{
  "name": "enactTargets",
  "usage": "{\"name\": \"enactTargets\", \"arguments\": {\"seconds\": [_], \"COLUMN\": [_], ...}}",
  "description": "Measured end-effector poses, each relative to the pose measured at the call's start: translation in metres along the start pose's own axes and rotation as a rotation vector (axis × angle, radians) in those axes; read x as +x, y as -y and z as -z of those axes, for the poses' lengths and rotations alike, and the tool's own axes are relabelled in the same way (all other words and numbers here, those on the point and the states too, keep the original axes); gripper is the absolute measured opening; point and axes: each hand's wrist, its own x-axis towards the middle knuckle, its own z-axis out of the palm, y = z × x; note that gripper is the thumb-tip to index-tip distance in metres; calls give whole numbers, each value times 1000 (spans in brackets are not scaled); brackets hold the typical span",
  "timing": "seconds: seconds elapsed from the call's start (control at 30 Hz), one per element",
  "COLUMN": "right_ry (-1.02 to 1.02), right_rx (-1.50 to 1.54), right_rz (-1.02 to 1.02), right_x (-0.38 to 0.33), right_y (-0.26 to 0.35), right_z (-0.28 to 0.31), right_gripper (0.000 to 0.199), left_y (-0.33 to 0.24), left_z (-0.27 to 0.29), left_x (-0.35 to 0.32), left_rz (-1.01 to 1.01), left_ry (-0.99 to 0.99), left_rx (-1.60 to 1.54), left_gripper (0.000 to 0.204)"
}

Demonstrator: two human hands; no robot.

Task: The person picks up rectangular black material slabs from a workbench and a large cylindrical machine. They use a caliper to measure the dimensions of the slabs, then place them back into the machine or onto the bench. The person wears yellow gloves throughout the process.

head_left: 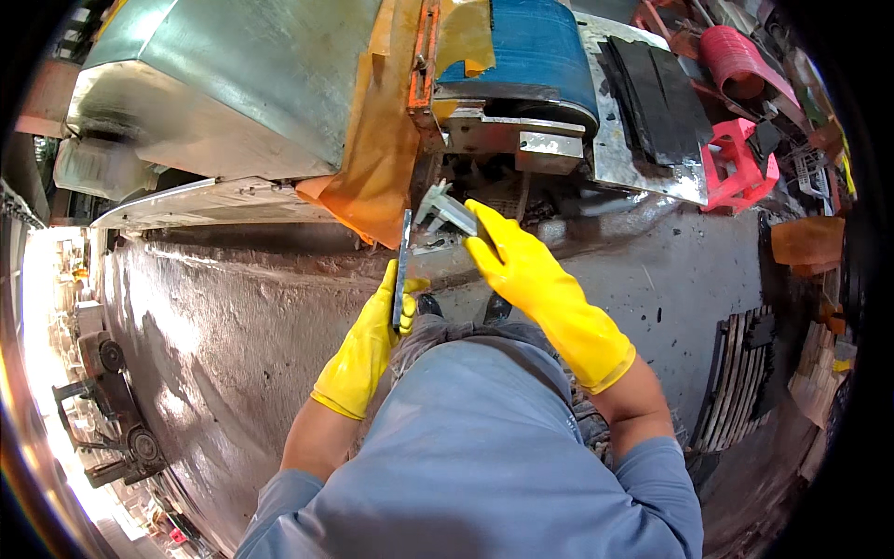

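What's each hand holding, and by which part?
Left hand grips a flat dark metal strip at its lower end. Right hand holds a metal caliper by its near end.

yellow gloves (521, 270), blue belt (531, 42), orange sheet (377, 158), red stool (736, 163)

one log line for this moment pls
left hand: holds flat metal strip upright | right hand: holds caliper to it | ahead: blue belt machine

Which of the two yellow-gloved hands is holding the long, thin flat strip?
The left hand. It grips a dark flat strip standing on edge. The right hand reaches further forward, onto a grey metal caliper-like tool under the blue belt.
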Motion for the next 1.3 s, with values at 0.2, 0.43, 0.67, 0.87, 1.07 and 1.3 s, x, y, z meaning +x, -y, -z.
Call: {"name": "enactTargets", "arguments": {"seconds": [0.2,0.43,0.67,0.87,1.07,1.3], "right_ry": [-78,-107,6,28,74,128], "right_rx": [-69,-206,-252,-241,-244,-229], "right_rz": [275,399,347,363,339,320], "right_x": [-4,5,5,2,1,-1], "right_y": [-10,-7,-8,-13,-17,-20], "right_z": [-3,-14,-18,-25,-28,-30], "right_gripper": [59,58,56,56,57,58], "left_y": [6,6,10,11,11,14], "left_z": [13,13,24,26,3,11], "left_x": [2,6,9,5,-1,-1], "left_rz": [43,98,117,125,145,162], "left_ry": [19,-16,20,-10,-174,-165], "left_rx": [-40,-13,-29,-28,10,47], "left_gripper": [62,71,87,88,90,85]}}
